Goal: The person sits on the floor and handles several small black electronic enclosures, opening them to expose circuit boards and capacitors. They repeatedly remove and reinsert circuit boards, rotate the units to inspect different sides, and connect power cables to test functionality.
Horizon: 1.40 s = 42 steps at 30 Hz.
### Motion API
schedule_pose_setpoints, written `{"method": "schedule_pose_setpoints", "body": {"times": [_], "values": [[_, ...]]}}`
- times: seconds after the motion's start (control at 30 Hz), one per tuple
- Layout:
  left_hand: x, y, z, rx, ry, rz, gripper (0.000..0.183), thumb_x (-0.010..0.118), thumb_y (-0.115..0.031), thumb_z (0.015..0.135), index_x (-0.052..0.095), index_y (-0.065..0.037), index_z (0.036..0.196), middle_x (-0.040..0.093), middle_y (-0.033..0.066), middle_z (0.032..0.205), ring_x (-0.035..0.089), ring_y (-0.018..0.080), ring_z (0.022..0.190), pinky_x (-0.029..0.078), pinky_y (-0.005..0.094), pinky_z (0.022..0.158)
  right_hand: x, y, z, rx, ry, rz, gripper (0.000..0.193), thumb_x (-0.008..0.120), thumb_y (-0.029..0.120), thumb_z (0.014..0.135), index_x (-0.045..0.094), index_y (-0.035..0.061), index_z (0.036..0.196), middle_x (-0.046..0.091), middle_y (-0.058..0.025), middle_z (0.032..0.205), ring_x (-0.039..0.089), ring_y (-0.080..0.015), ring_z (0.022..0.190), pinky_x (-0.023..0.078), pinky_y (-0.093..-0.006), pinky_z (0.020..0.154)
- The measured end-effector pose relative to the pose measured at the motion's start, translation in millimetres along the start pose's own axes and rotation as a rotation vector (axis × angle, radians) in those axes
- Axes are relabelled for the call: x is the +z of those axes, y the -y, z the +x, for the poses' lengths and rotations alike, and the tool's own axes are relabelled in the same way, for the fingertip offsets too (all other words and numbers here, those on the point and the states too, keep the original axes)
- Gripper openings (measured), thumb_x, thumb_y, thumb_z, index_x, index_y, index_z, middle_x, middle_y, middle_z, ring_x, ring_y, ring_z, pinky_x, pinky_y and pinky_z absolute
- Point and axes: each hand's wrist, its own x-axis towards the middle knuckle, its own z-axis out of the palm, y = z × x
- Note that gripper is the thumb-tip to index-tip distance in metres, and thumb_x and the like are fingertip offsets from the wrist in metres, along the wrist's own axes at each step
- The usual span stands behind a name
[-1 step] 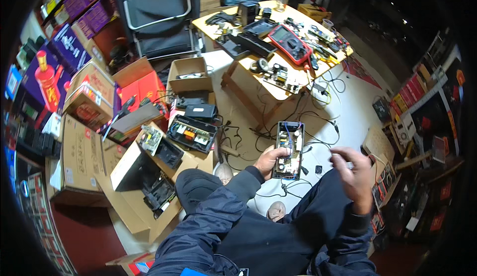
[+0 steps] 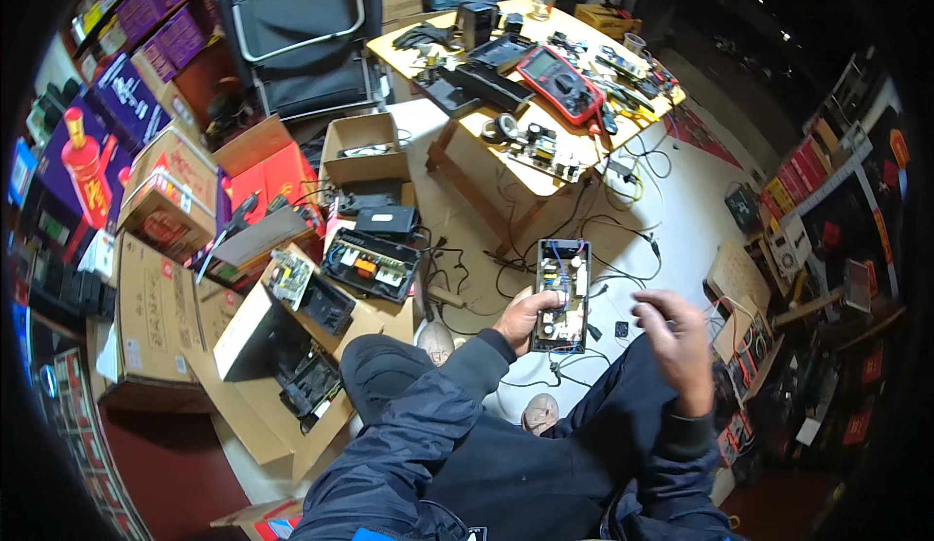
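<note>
My left hand [image 2: 518, 321] is closed round the left side of an opened power supply [image 2: 563, 293], its thumb over the inner edge. The black case is held upright above the floor, showing a circuit board with blue wires and white parts; thin wires come out of its lower end. To the right, apart from the case, my right hand [image 2: 676, 342] is raised with fingers curled and thumb near the index finger. Whether something small sits between those fingertips I cannot make out. A small black square piece [image 2: 622, 329] lies on the floor between the case and this hand.
Ahead, a wooden table [image 2: 545, 177] bears a red multimeter [image 2: 561, 84], tools and circuit boards. Black cables [image 2: 623, 273] lie on the floor beyond the case. At left stand cardboard boxes [image 2: 156, 317] and another opened power supply [image 2: 368, 267]. Clutter lines the right side.
My right hand has shifted a little to the left, nearer the power supply. The whole view has slid slightly; my left hand keeps its grip on the case.
</note>
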Motion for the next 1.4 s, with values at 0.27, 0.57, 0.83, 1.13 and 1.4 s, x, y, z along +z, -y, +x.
{"method": "schedule_pose_setpoints", "body": {"times": [0.27,0.57,0.83,1.13,1.4], "values": [[5.6,25.4,-1.7,0.136,-0.278,-0.009,0.036,0.065,-0.006,0.094,0.058,0.0,0.129,0.071,0.0103,0.113,0.072,0.0208,0.098,0.061,0.0375,0.09,94.9,-84.0,-13.2,0.206,-0.066,0.339,0.037,0.069,0.014,0.1,0.064,-0.0015,0.133,0.067,-0.0125,0.12,0.067,-0.0188,0.101,0.055,-0.0308,0.089],[2.5,25.7,-7.5,0.141,-0.314,-0.077,0.036,0.057,-0.028,0.105,0.058,-0.003,0.13,0.07,0.0124,0.118,0.07,0.024,0.105,0.058,0.0412,0.096,121.9,-93.3,-17.2,0.126,-0.014,0.182,0.039,0.076,0.018,0.093,0.068,-0.0028,0.125,0.067,-0.0164,0.118,0.069,-0.0242,0.099,0.057,-0.0331,0.081],[8.2,22.7,-8.7,0.144,-0.222,-0.126,0.056,0.041,-0.049,0.112,0.054,-0.003,0.141,0.067,0.0139,0.128,0.068,0.0257,0.115,0.056,0.0429,0.101,119.8,-86.6,-19.1,0.13,-0.024,0.183,0.039,0.083,0.02,0.088,0.073,-0.0016,0.118,0.066,-0.0186,0.125,0.069,-0.0275,0.104,0.058,-0.0345,0.083],[2.8,29.3,-9.8,0.149,-0.208,-0.108,0.049,0.054,-0.042,0.109,0.054,-0.004,0.14,0.067,0.0131,0.127,0.068,0.0247,0.112,0.058,0.0436,0.096,122.8,-79.3,-23.3,0.147,-0.021,0.106,0.044,0.086,0.024,0.084,0.072,-0.0022,0.116,0.064,-0.0182,0.13,0.069,-0.0251,0.103,0.057,-0.0347,0.086],[8.8,20.7,-15.3,0.195,-0.181,-0.15,0.039,0.058,-0.036,0.109,0.056,-0.006,0.134,0.067,0.0064,0.12,0.067,0.017,0.107,0.056,0.0353,0.093,124.9,-70.6,-22.5,0.183,-0.034,0.154,0.038,0.081,0.022,0.089,0.071,-0.0028,0.116,0.066,-0.0133,0.125,0.064,-0.0199,0.101,0.053,-0.0323,0.086]]}}
